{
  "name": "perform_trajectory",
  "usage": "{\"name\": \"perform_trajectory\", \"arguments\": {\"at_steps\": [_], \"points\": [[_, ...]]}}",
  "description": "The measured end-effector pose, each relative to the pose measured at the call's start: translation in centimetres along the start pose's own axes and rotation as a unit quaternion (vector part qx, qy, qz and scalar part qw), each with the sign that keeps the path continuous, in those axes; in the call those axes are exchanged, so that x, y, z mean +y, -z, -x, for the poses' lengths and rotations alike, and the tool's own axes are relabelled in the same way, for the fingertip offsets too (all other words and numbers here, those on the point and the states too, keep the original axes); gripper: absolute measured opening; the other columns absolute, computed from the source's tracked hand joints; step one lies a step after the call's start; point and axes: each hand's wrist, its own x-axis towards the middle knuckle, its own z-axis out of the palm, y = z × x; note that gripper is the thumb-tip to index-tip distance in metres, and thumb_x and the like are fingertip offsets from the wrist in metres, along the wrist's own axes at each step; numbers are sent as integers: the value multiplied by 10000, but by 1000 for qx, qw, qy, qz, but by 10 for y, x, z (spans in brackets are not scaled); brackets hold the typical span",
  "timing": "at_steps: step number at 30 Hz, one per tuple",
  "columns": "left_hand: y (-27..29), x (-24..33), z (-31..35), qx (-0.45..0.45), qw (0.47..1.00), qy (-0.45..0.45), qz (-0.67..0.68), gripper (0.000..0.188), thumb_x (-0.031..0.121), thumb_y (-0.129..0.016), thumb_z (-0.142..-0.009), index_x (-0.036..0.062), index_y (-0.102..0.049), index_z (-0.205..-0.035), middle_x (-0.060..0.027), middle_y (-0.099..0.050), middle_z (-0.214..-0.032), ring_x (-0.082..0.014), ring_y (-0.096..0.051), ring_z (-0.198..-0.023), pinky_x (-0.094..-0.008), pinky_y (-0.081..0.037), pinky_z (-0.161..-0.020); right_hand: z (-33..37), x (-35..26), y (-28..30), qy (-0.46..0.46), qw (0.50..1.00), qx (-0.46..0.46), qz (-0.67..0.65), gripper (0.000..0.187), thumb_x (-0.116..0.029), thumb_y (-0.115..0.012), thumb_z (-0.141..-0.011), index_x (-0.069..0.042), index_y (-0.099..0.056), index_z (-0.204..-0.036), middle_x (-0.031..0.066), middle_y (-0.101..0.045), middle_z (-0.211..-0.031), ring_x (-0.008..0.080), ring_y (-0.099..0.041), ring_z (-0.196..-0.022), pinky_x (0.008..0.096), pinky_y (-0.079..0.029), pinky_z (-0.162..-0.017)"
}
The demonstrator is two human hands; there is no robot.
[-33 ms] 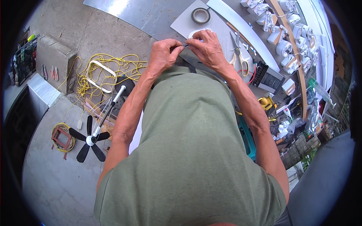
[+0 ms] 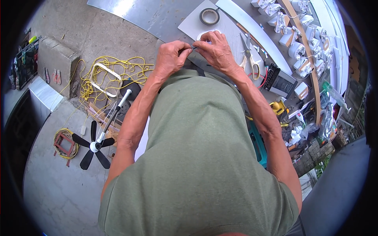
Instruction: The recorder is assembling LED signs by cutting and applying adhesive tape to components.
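Note:
Both hands meet in front of my body, above the near edge of the work table. My left hand (image 2: 170, 57) is closed, thumb and forefinger pinching one end of a thin dark strip (image 2: 193, 47). Close beside it, my right hand (image 2: 217, 52) pinches the same strip; whether it is wire or tape I cannot tell. Just beyond the fingers lies a round white thing, partly hidden by my right hand. A roll of dark tape (image 2: 202, 17) rests on a pale board (image 2: 189, 26). Scissors with cream handles (image 2: 255, 70) lie right of my right hand.
At the right are several white fixtures (image 2: 296, 50), a long wooden strip (image 2: 314, 78), a dark ribbed box (image 2: 280, 82) and a yellow tool (image 2: 278, 107). On the left floor lie tangled yellow cord (image 2: 88, 84) and a fan with black blades (image 2: 87, 159).

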Motion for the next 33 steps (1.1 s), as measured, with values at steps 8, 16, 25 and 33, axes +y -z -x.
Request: {"name": "perform_trajectory", "arguments": {"at_steps": [8,16,25,33], "points": [[0,1,1,36,983,-154,-90,85,84,-745,-811,40,-727,-881,-109,-673,-780,-294,-669,-721,-386,-518,-644,-8,6,-2,15,999,-38,-22,157,-204,-754,-823,-144,-736,-967,20,-576,-924,215,-542,-918,374,-405,-816],[-4,-6,3,27,979,-173,-102,100,72,-754,-813,47,-721,-903,-96,-673,-780,-277,-664,-706,-368,-516,-626,-7,8,-5,37,998,-58,5,115,-217,-754,-810,-145,-751,-900,-5,-576,-909,193,-530,-892,351,-382,-801],[-6,-9,6,8,984,-151,-95,119,105,-757,-827,60,-746,-936,-101,-688,-796,-269,-675,-709,-358,-523,-641,-2,4,-3,64,995,-71,38,155,-220,-747,-821,-150,-747,-959,-4,-598,-949,191,-541,-909,353,-399,-787],[6,-5,11,-25,991,-104,-80,145,180,-742,-854,70,-748,-947,-97,-738,-882,-269,-703,-787,-385,-518,-731,23,2,10,-107,985,128,42,389,-106,-769,-796,-86,-641,-1162,90,-607,-1077,277,-564,-971,399,-460,-847]]}}
